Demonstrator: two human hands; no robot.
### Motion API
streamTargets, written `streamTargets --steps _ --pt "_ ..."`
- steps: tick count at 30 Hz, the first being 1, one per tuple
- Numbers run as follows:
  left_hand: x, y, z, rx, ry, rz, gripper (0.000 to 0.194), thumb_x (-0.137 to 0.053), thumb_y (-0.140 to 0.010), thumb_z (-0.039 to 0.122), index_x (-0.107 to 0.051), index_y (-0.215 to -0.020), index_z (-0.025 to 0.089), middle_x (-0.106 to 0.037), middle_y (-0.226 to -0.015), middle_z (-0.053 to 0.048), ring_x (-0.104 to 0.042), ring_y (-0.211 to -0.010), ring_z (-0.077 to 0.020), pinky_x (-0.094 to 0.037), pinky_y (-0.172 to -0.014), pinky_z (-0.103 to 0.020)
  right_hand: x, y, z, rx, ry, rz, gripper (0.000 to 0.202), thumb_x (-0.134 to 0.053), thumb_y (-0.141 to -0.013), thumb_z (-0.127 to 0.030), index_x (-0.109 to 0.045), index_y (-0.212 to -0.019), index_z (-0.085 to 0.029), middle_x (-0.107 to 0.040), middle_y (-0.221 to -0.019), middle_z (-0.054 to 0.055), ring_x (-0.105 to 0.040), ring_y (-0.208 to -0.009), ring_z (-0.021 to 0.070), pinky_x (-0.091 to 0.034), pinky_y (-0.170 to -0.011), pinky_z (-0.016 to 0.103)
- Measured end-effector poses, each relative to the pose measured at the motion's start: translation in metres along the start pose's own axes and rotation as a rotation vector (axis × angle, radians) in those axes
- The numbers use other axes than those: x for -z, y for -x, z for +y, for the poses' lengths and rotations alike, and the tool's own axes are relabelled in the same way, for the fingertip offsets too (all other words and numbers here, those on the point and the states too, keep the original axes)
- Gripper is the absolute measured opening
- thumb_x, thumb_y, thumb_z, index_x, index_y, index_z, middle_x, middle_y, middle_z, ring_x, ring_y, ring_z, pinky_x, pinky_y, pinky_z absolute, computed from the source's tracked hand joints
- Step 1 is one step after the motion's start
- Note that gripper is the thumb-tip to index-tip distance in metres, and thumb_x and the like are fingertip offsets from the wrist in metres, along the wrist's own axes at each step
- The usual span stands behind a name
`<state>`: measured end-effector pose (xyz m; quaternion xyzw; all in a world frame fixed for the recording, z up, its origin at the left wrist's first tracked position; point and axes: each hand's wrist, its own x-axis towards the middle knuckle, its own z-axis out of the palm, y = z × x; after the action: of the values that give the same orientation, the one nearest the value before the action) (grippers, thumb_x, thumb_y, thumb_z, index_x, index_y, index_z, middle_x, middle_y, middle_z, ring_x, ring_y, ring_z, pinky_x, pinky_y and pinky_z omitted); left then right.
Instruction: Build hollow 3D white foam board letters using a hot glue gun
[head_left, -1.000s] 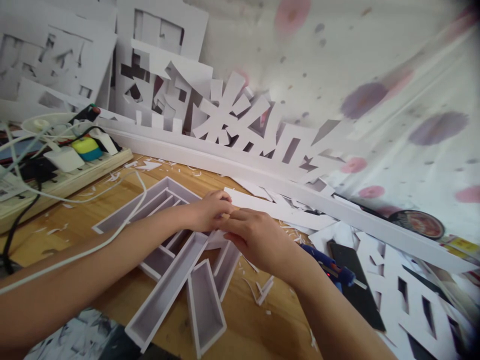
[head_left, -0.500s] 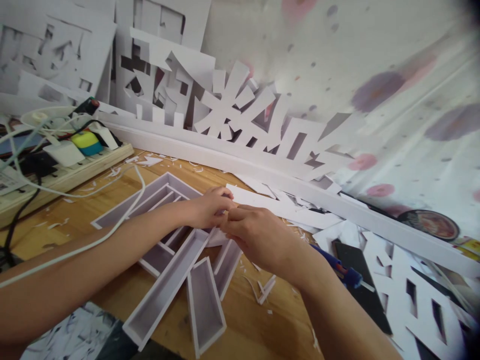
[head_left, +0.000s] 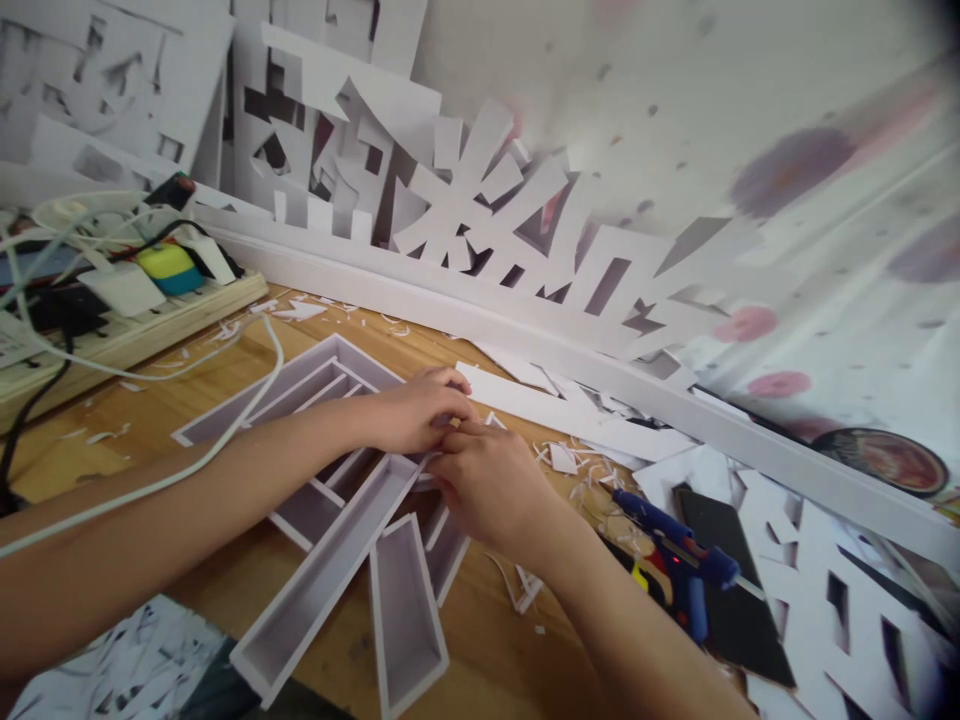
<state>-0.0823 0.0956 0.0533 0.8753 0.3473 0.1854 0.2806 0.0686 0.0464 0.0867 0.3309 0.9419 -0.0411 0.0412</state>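
A white foam-board character, built of shallow open troughs, lies on the wooden table. My left hand is over its upper right part, fingers bent down and closed. Right beside it, my right hand has its fingers curled in and pressed at the same spot, almost touching the left. Whatever the fingertips grip is hidden behind the knuckles. A separate-looking short trough points toward me below the hands. A long flat white strip lies just beyond them.
At right, a blue glue gun with a red light rests by a black slab and cut-out white sheets. Power strips with plugs stand at left; a white cable crosses above my left forearm. Scraps litter the table.
My right hand has shifted slightly left and down, its wrist turned, closer against my left hand. More of the glue gun shows. The view has tilted a little.
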Motion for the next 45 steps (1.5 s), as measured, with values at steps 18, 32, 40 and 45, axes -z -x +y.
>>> streamTargets --steps 18,32,40,45 --pt "-0.005 -0.002 -0.003 -0.029 -0.045 0.059 0.022 -0.055 -0.078 0.011 -0.071 -0.09 0.021 -0.059 -0.105 -0.006 -0.046 -0.114 -0.0242 -0.038 -0.098 -0.039 -0.01 0.007 0.002 0.074 0.012 0.131 0.019 -0.052 -0.076 -0.007 -0.069 -0.071 -0.017 -0.067 -0.074 0.006 -0.058 -0.077 0.0193 -0.042 -0.064 0.029" --pt "-0.007 -0.002 -0.004 -0.033 -0.064 0.074 0.02 -0.057 -0.078 0.012 -0.071 -0.087 0.022 -0.059 -0.106 -0.006 -0.046 -0.112 -0.0242 -0.039 -0.097 -0.037 -0.01 0.008 0.005 0.094 -0.049 0.163 0.02 -0.053 -0.08 -0.01 -0.069 -0.07 -0.017 -0.065 -0.071 0.005 -0.057 -0.07 0.0166 -0.037 -0.06 0.027" --pt "-0.008 -0.003 -0.006 -0.032 -0.073 0.08 0.02 -0.058 -0.077 0.012 -0.072 -0.087 0.023 -0.058 -0.104 -0.005 -0.048 -0.109 -0.0236 -0.04 -0.095 -0.037 -0.011 0.009 0.004 0.074 -0.038 0.165 0.021 -0.052 -0.079 -0.009 -0.07 -0.073 -0.016 -0.066 -0.072 0.006 -0.057 -0.073 0.0179 -0.039 -0.063 0.028" --pt "-0.008 -0.003 -0.006 -0.058 -0.077 0.091 0.019 -0.059 -0.077 0.012 -0.072 -0.086 0.021 -0.058 -0.104 -0.006 -0.049 -0.108 -0.0236 -0.041 -0.094 -0.036 -0.011 0.008 0.004 0.074 -0.047 0.148 0.019 -0.053 -0.078 -0.009 -0.07 -0.071 -0.016 -0.066 -0.071 0.005 -0.057 -0.073 0.0181 -0.038 -0.061 0.028"
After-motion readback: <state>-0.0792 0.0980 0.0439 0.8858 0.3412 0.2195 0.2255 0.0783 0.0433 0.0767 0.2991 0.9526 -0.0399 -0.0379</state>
